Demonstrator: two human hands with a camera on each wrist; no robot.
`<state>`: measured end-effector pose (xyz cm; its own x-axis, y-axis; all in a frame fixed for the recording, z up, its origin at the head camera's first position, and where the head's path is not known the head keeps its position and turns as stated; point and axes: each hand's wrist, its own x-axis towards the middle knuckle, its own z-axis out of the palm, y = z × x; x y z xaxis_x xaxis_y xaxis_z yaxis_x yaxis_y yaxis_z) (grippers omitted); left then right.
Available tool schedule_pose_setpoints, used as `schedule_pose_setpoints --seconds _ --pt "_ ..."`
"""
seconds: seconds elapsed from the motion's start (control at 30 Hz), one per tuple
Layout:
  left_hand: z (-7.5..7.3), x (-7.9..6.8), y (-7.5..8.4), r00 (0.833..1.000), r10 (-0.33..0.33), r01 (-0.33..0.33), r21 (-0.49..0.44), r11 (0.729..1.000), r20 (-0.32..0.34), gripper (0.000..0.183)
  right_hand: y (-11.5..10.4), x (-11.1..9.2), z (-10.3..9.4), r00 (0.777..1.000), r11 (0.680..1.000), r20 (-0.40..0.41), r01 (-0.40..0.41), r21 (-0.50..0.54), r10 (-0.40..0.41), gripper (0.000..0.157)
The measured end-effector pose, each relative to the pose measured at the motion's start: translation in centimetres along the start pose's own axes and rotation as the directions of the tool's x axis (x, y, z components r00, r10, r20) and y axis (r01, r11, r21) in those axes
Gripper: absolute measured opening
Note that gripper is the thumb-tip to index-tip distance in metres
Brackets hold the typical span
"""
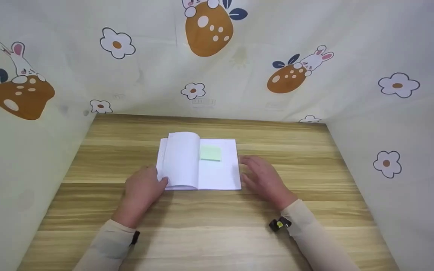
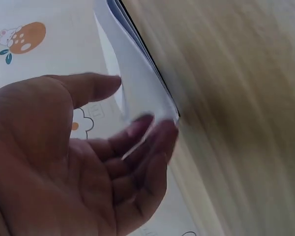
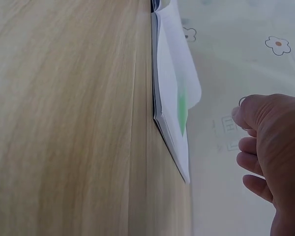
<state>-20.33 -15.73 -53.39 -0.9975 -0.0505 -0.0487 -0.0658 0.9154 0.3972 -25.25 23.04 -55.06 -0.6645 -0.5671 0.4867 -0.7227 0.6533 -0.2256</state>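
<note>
An open notebook (image 1: 219,175) lies on the table, its left-hand pages arched up toward the spine. A pale green sticky note pad (image 1: 210,153) sits on the upper left part of the right page. At the lower left edge, my left hand (image 1: 143,190) holds the pages, thumb over them and fingers curled at the edge; the left wrist view shows the fingers (image 2: 162,132) blurred at the page corner. Just off the right edge is my right hand (image 1: 264,177), its fingers loosely bent with nothing between them. In the right wrist view the sticky note pad (image 3: 182,113) appears edge-on.
The wood-grain table (image 1: 217,233) carries the notebook near its middle. A pale curtain-like sheet (image 1: 145,75) printed with rabbits, strawberries and flowers surrounds the back and both sides. A small black device (image 1: 280,224) is strapped at the right wrist.
</note>
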Motion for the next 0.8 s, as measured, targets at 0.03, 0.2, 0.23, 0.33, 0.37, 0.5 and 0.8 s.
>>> schedule_pose_setpoints --seconds 0.03,0.2,0.23,0.33,0.37,0.5,0.8 --pt "0.0 0.1 0.3 1.000 0.011 -0.011 0.009 1.000 -0.021 0.048 0.0 0.0 0.0 1.000 1.000 0.000 0.001 0.000 -0.001 0.044" --pt "0.4 1.2 2.1 0.986 0.148 -0.151 -0.032 0.988 -0.081 0.062 -0.1 -0.2 0.0 1.000 1.000 0.010 -0.011 -0.009 0.011 0.044" --pt "0.5 1.5 2.5 0.979 0.188 -0.192 -0.038 0.981 -0.080 0.062 -0.1 -0.2 0.1 1.000 1.000 0.013 -0.015 -0.011 0.015 0.044" --pt "1.0 2.3 3.4 0.949 0.310 -0.312 -0.028 0.950 -0.057 0.063 -0.1 -0.3 0.1 1.000 1.000 0.018 -0.022 -0.012 0.022 0.045" --pt "1.2 2.5 3.6 0.939 0.341 -0.342 -0.023 0.939 -0.041 0.065 -0.1 -0.3 0.1 1.000 1.000 0.018 -0.024 -0.011 0.025 0.045" --pt "1.9 3.4 4.1 0.912 0.409 -0.409 -0.007 0.913 0.020 0.069 -0.1 -0.4 0.2 1.000 1.000 0.018 -0.024 -0.004 0.024 0.046" --pt "3.3 5.0 4.2 0.888 0.444 -0.449 0.013 0.893 0.118 0.072 -0.1 -0.5 0.3 0.999 0.999 0.023 -0.035 0.005 0.035 0.042"
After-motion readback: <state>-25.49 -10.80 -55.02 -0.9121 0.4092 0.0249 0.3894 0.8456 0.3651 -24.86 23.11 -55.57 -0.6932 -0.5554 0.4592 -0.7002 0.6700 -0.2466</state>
